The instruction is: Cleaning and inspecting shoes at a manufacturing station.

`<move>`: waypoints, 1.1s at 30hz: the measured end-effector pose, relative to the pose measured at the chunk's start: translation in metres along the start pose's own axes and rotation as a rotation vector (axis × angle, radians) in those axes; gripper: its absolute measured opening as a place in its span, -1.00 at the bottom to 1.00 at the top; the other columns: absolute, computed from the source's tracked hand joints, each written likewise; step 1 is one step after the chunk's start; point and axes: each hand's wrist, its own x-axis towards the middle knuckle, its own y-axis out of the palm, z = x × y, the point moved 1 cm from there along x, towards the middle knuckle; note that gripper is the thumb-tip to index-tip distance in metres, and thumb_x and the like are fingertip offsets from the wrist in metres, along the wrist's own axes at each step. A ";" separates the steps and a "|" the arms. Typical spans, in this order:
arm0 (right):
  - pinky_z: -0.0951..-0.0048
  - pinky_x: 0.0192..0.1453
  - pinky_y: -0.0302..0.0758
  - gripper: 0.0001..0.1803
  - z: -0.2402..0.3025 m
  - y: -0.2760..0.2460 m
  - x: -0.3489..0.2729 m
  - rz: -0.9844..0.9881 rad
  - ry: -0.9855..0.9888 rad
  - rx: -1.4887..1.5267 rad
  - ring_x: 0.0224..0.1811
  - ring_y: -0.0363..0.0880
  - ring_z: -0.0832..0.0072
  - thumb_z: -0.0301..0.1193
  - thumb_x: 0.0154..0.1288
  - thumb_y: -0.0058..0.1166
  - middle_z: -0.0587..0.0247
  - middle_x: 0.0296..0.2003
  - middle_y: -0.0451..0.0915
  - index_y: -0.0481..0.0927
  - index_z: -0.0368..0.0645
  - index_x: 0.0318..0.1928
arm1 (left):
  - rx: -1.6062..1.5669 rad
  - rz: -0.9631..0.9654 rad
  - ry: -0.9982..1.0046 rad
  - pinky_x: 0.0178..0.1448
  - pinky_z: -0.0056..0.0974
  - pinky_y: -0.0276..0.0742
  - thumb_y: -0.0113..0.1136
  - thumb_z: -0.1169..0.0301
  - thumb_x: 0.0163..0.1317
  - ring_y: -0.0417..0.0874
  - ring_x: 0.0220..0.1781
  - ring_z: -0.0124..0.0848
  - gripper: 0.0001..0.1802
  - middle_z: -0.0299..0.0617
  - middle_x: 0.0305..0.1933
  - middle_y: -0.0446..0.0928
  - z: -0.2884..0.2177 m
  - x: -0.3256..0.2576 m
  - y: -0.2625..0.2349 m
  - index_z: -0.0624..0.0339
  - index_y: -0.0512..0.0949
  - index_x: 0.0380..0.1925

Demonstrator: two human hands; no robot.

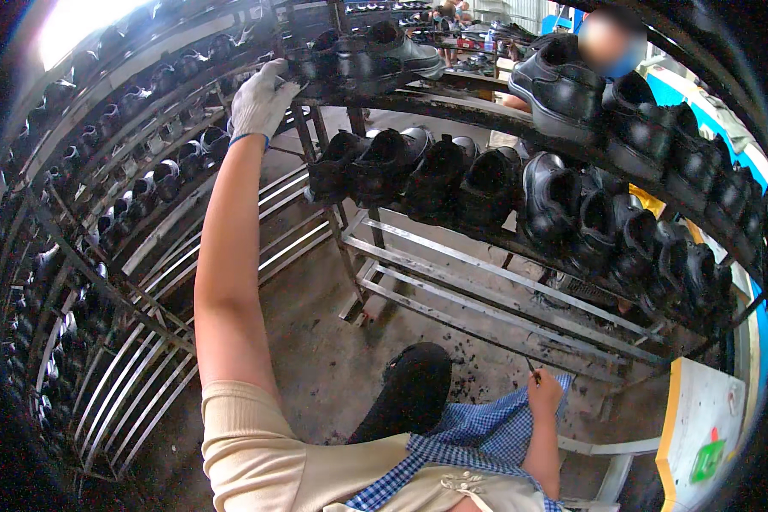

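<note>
My left hand (263, 104), in a white glove with a blue cuff edge, reaches up to the left end of the upper shoe rack. Its thumb and fingers look apart, close beside the leftmost black shoe (314, 66); whether they touch it I cannot tell. Another black leather shoe (375, 61) stands just right of that one. Low on the right, my bare right hand (544, 392) is closed in front of the blue checked apron (486, 427). A thin dark stick-like tool (530, 365) pokes up from its fingers; its tip is too small to make out.
More black shoes (439, 175) line the lower tier and curve off right. Metal rails (503, 294) run beneath. Another shoe-filled rack (145, 192) rises at left. A white board with a yellow edge (699, 427) stands lower right. A person (627, 66) is behind the rack.
</note>
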 end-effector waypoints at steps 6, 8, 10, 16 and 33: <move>0.27 -0.27 0.49 -0.81 0.003 -0.002 0.001 0.025 0.037 0.001 -0.36 0.60 0.22 -0.31 0.20 0.12 0.13 -0.42 0.62 0.60 -0.18 -0.31 | 0.103 -0.066 0.047 0.02 -0.09 0.47 0.15 0.20 0.07 0.59 -0.06 -0.08 -0.63 -0.07 -0.15 0.60 0.012 -0.007 0.011 -0.03 0.55 -0.08; 0.27 -0.27 0.49 -0.82 0.005 -0.004 0.001 0.015 0.029 0.005 -0.37 0.59 0.22 -0.31 0.21 0.11 0.13 -0.43 0.62 0.60 -0.18 -0.31 | 0.091 -0.077 0.036 0.01 -0.10 0.47 0.14 0.21 0.08 0.59 -0.07 -0.10 -0.65 -0.08 -0.15 0.60 0.013 -0.010 0.014 -0.02 0.56 -0.10; 0.27 -0.28 0.49 -0.81 0.002 -0.005 0.000 0.002 0.009 -0.006 -0.37 0.59 0.23 -0.31 0.21 0.11 0.13 -0.43 0.62 0.60 -0.18 -0.32 | -0.006 -0.103 0.039 0.02 -0.15 0.48 0.13 0.28 0.09 0.60 -0.07 -0.14 -0.68 -0.09 -0.14 0.59 0.013 -0.010 0.019 -0.01 0.55 -0.11; 0.28 -0.29 0.49 -0.80 0.002 -0.005 0.000 -0.018 0.006 0.004 -0.37 0.59 0.24 -0.30 0.21 0.12 0.15 -0.42 0.62 0.59 -0.19 -0.33 | -0.250 -0.097 -0.007 0.05 -0.20 0.47 0.13 0.40 0.06 0.59 -0.05 -0.17 -0.70 -0.10 -0.13 0.57 0.024 -0.018 0.023 0.08 0.55 -0.14; 0.28 -0.30 0.49 -0.79 0.002 -0.003 0.002 0.013 0.016 0.024 -0.38 0.60 0.23 -0.29 0.22 0.12 0.14 -0.42 0.62 0.59 -0.19 -0.33 | 0.000 -0.059 0.133 -0.01 -0.18 0.49 0.14 0.32 0.05 0.61 -0.09 -0.17 -0.74 -0.20 -0.17 0.61 -0.004 -0.025 0.027 -0.09 0.62 -0.21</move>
